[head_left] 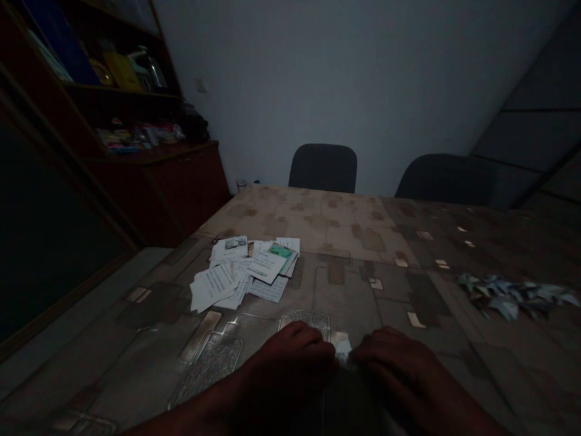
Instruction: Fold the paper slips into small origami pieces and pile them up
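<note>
Left hand point(302, 354) and right hand point(403, 369) both curled, fingertips pinching small white paper piece point(344, 349) between them, near edge of brown patterned worktop point(345, 300). Loose white printed paper sheets point(215, 284) ahead-left; pointed folded-paper cluster point(506, 300) right.

Table point(290, 218): brown-beige surface, rounded-rectangle pattern, small pale patches. Left of centre, loose pile of printed paper slips point(265, 265), overlapping at mixed angles; one bears green print point(282, 251). Right side, well apart: row of pointed, folded-looking paper pieces point(506, 303), bunched, mostly pale; details too dim.
</note>
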Action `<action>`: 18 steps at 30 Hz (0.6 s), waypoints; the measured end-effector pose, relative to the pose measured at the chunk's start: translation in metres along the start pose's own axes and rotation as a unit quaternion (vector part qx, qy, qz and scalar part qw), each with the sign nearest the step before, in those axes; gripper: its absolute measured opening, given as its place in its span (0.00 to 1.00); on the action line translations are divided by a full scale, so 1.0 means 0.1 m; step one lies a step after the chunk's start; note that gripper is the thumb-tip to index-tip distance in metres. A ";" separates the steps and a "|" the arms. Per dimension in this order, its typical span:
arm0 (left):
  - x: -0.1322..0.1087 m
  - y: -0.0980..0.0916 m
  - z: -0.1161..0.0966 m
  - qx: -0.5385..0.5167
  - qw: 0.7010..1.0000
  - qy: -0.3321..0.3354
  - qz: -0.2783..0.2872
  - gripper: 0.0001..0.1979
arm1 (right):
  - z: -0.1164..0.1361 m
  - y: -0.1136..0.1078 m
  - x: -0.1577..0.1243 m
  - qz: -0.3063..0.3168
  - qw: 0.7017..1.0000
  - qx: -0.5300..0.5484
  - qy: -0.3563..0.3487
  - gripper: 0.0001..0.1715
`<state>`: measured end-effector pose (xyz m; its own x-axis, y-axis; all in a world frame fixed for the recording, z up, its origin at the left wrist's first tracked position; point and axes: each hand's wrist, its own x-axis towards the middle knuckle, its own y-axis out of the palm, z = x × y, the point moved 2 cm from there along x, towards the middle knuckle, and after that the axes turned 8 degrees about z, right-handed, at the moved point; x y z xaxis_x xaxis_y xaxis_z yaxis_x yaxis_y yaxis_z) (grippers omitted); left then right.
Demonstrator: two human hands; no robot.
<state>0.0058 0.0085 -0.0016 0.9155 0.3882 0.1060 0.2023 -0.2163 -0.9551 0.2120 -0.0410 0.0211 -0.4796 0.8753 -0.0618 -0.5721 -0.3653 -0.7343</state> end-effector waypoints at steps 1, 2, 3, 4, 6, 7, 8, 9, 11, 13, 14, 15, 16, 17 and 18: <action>0.00 -0.01 0.00 -0.010 1.000 -0.003 0.003 0.06 | 0.00 0.05 0.00 0.010 0.999 -0.036 -0.010 0.15; 0.01 -0.02 0.00 -0.020 1.000 -0.006 0.004 0.05 | 0.00 0.11 0.00 0.012 0.997 -0.072 -0.015 0.16; 0.01 -0.02 0.01 -0.029 1.000 -0.008 0.002 0.05 | -0.02 0.16 0.00 0.017 0.994 -0.108 -0.002 0.17; 0.01 -0.01 0.02 -0.039 0.999 -0.011 -0.001 0.05 | -0.04 0.21 -0.01 0.004 0.989 -0.147 0.003 0.17; 0.01 0.00 0.04 -0.058 0.998 -0.017 -0.011 0.06 | -0.09 0.31 -0.03 -0.005 0.977 -0.215 -0.012 0.16; 0.01 0.01 0.05 -0.065 0.998 -0.019 -0.018 0.06 | -0.11 0.34 -0.06 -0.014 0.968 -0.251 -0.018 0.14; 0.01 0.01 0.05 -0.069 0.997 -0.019 -0.022 0.07 | -0.13 0.38 -0.08 -0.026 0.958 -0.281 -0.039 0.11; 0.01 0.02 0.05 -0.068 0.997 -0.017 -0.023 0.07 | -0.15 0.40 -0.11 -0.031 0.950 -0.308 -0.033 0.09; 0.00 0.02 0.04 -0.051 0.998 -0.008 -0.023 0.08 | -0.17 0.42 -0.16 -0.052 0.940 -0.334 -0.043 0.05; 0.00 0.01 0.03 -0.028 0.999 0.003 -0.015 0.08 | -0.16 0.44 -0.19 -0.040 0.931 -0.357 -0.067 0.11; -0.01 0.00 0.02 -0.020 1.000 0.010 -0.009 0.08 | -0.15 0.45 -0.20 -0.032 0.930 -0.359 -0.068 0.13; -0.01 0.00 0.03 -0.016 1.000 0.019 -0.004 0.08 | -0.14 0.45 -0.21 -0.030 0.931 -0.357 -0.069 0.14; -0.02 -0.01 0.04 -0.018 1.000 0.025 0.001 0.07 | -0.14 0.45 -0.21 -0.031 0.934 -0.351 -0.061 0.13; -0.02 -0.01 0.05 -0.027 0.999 0.030 0.002 0.06 | -0.14 0.45 -0.21 -0.034 0.937 -0.343 -0.051 0.12; -0.02 -0.01 0.08 -0.040 0.999 0.032 -0.001 0.06 | -0.15 0.46 -0.20 -0.036 0.940 -0.337 -0.044 0.12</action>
<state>0.0012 0.0146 -0.0032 0.9348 0.3312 0.1285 0.2297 -0.2874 -0.9299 0.2050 -0.0708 -0.0218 -0.5250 0.8502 0.0392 -0.0681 0.0040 -0.9977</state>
